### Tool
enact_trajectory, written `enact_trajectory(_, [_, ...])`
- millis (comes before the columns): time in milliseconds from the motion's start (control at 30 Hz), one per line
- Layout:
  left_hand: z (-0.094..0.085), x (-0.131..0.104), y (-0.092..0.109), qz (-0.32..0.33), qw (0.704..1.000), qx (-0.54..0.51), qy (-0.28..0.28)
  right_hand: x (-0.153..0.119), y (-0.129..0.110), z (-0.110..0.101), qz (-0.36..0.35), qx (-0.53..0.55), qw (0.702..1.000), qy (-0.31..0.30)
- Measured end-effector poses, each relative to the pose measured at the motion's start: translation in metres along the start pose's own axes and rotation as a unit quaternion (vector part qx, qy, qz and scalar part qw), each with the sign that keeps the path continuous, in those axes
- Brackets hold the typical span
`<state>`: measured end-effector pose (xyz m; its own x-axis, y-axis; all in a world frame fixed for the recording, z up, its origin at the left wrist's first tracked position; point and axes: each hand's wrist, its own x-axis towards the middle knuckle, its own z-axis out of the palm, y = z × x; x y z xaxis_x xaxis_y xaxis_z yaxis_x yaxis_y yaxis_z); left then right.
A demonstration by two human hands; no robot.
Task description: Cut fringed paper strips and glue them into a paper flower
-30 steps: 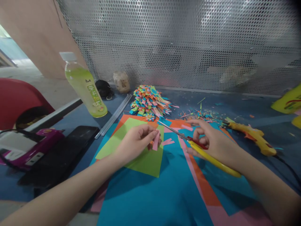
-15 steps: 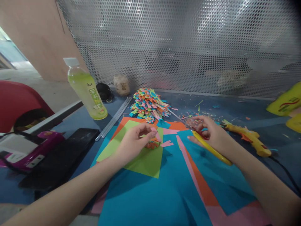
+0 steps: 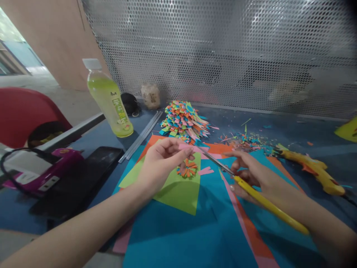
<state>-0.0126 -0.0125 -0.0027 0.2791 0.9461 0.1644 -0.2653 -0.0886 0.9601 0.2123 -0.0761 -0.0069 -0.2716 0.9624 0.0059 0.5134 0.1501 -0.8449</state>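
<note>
Between the thumb and fingers of my left hand [image 3: 164,160] is a pink paper strip [image 3: 185,147]. My right hand [image 3: 255,173] grips yellow-handled scissors [image 3: 260,195], whose blades point left toward the strip. Whether the blades touch the strip I cannot tell. Below my left hand an orange fringed paper flower [image 3: 190,169] lies on a green paper sheet [image 3: 181,197]. Cut pink paper pieces [image 3: 205,171] rest just to its right. Under these spread blue paper sheets [image 3: 178,234], with orange and pink ones among them.
A pile of fringed paper flowers [image 3: 184,119] stands behind my hands, with paper scraps [image 3: 248,141] to its right. On the right lies a yellow glue gun [image 3: 309,165]. At left are a drink bottle [image 3: 110,102], clear sticks [image 3: 142,136], a black phone [image 3: 80,182] and a purple power strip [image 3: 52,178].
My left hand has lifted the pink strip off the orange flower, uncovering it. The scissors have swung so their blades sit close to the strip. The view has shifted slightly.
</note>
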Motion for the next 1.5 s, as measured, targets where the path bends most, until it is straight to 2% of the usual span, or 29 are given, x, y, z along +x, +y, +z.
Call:
enact_trajectory(333, [0.0, 0.0, 0.0, 0.004, 1.0, 0.009, 0.014, -0.003, -0.004, 0.004, 0.019, 0.035, 0.999, 0.007])
enact_trajectory(633, [0.0, 0.0, -0.001, 0.01, 1.0, 0.013, -0.004, -0.005, -0.007, 0.003, 0.016, 0.029, 0.999, -0.002])
enact_trajectory(1000, [0.0, 0.0, -0.002, 0.006, 1.0, 0.022, -0.004, -0.003, 0.01, 0.003, -0.016, 0.014, 1.0, -0.004])
enact_trajectory(1200, [-0.001, -0.001, -0.003, 0.004, 1.0, 0.019, -0.007, -0.004, 0.002, 0.004, 0.004, 0.022, 1.0, 0.012])
enact_trajectory(1500, [0.0, 0.0, -0.001, 0.006, 1.0, 0.018, -0.013, -0.004, -0.001, 0.004, 0.008, 0.035, 0.999, 0.005])
